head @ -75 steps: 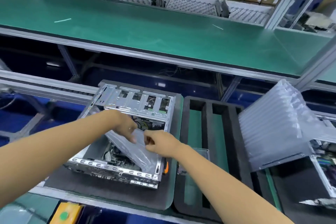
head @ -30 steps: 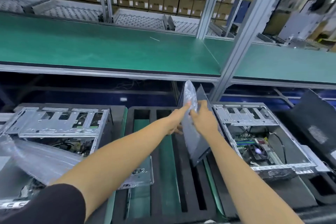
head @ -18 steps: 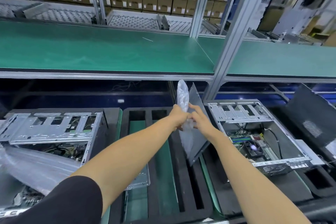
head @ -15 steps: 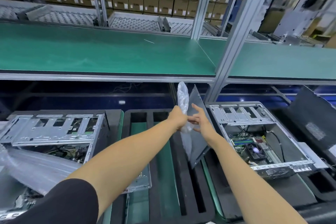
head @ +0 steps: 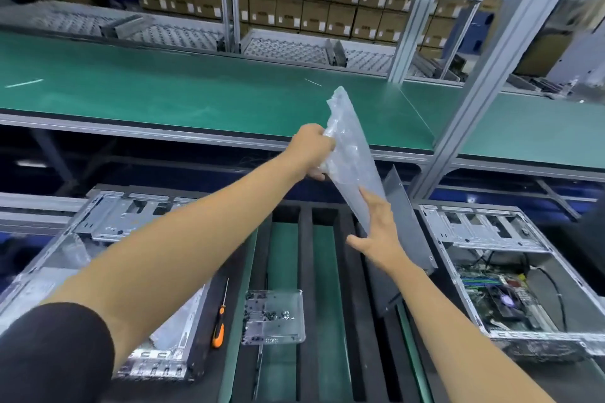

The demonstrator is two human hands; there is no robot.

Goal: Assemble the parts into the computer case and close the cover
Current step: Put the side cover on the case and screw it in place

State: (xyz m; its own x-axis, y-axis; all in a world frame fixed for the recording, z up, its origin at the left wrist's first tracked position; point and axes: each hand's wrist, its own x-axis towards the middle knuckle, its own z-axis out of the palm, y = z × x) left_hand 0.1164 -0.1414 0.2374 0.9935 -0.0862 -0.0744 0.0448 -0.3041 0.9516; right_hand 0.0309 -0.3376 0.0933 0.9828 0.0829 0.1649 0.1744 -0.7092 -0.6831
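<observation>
My left hand (head: 312, 149) grips the top of a clear plastic bag (head: 352, 157), lifted above the foam tray. Straight fingers of my right hand (head: 379, 235) lie against the bag's lower end and the dark grey cover panel (head: 409, 229) that stands tilted behind it. An open computer case (head: 497, 271) with its motherboard showing lies to the right. A second open case (head: 124, 222) lies to the left, partly hidden by my left arm, with clear plastic inside it.
A black foam tray (head: 306, 239) with long slots sits in the middle. On it lie an orange-handled screwdriver (head: 218, 327) and a clear dish of screws (head: 273, 317). A green bench (head: 163, 98) runs behind, with an aluminium post (head: 474, 91) and shelves of cartons.
My left hand has pulled the plastic bag upward off the cover panel. My right hand has dropped lower along the panel. The view has swung from the left case to the middle.
</observation>
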